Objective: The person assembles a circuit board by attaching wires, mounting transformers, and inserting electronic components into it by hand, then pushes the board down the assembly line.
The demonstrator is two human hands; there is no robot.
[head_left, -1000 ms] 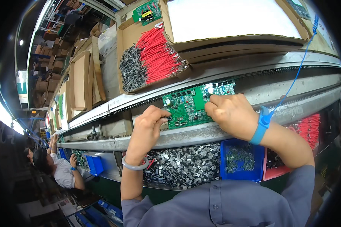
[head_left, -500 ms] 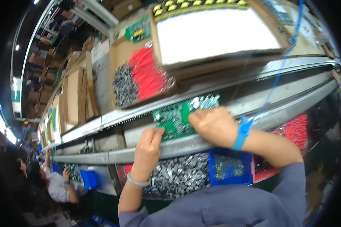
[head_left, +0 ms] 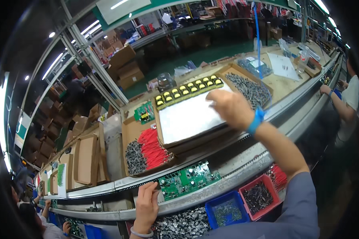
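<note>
The circuit board (head_left: pixel 184 181) lies beside the left hand (head_left: pixel 146 205), well apart from the right hand (head_left: pixel 234 108), both grasps unclear.

No legible text or signs.

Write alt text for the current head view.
A person's right hand hovers over a white surface with yellow-and-black components lined up along its far edge, while the left hand is beside a green circuit board. Nearer the body, a blue bin and a red bin hold small parts.
</note>
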